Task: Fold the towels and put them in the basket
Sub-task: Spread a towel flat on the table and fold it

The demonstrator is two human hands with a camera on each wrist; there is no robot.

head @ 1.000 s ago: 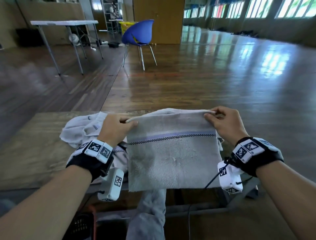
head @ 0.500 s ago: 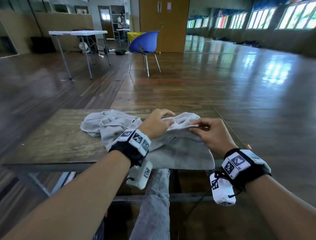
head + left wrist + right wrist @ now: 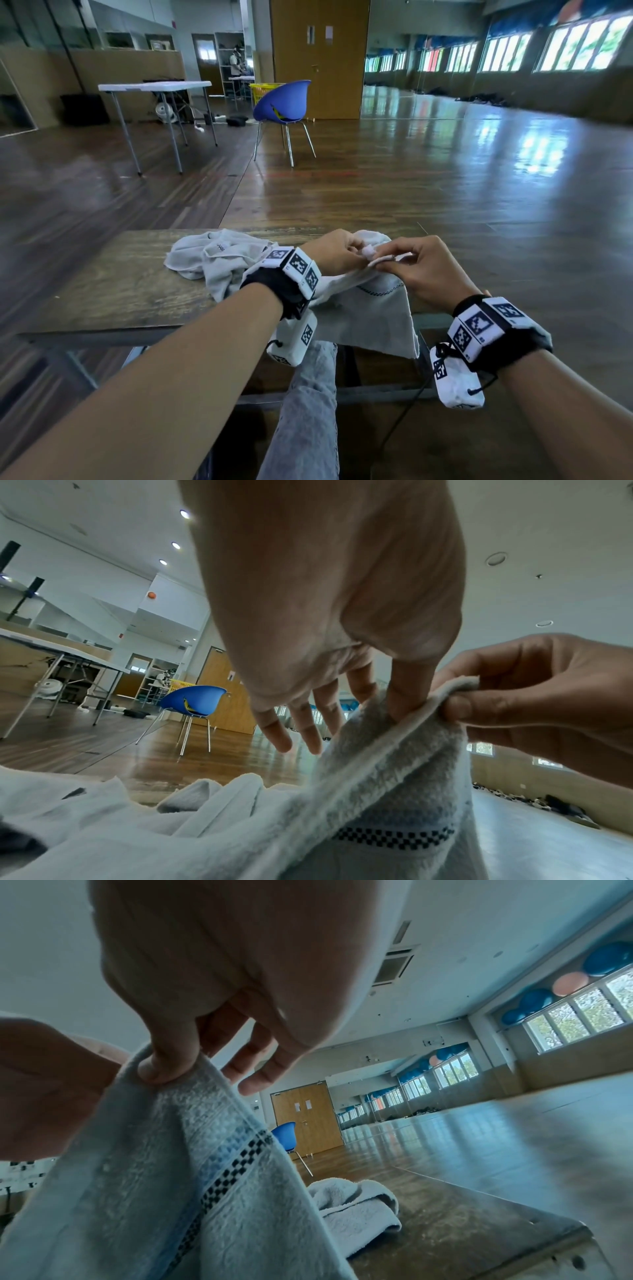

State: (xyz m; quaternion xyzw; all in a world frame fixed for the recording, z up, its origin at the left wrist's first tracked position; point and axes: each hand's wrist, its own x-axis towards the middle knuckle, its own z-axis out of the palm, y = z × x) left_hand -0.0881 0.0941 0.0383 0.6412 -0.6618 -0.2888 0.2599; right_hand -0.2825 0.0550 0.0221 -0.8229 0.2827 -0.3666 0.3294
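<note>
A grey towel [image 3: 370, 315] with a checkered stripe hangs folded over the near edge of the wooden table [image 3: 120, 291]. My left hand [image 3: 356, 251] and right hand [image 3: 387, 260] meet above it, and each pinches its top hem. In the left wrist view my left thumb pinches the towel [image 3: 394, 791] while the other fingers [image 3: 274, 734] stretch out; my right hand [image 3: 548, 696] grips the hem beside it. In the right wrist view my right thumb presses the towel [image 3: 171, 1177] at its top edge.
A crumpled towel [image 3: 212, 257] lies on the table to the left. Another bunched towel [image 3: 356, 1204] sits just behind my hands. My leg in grey jeans [image 3: 308, 411] is under the table. A blue chair [image 3: 284, 102], a yellow basket [image 3: 262, 90] and a white folding table [image 3: 154, 85] stand far off.
A second ago I held the towel spread wide between my hands. My hands have come together, so the top corners meet and the towel hangs doubled.
</note>
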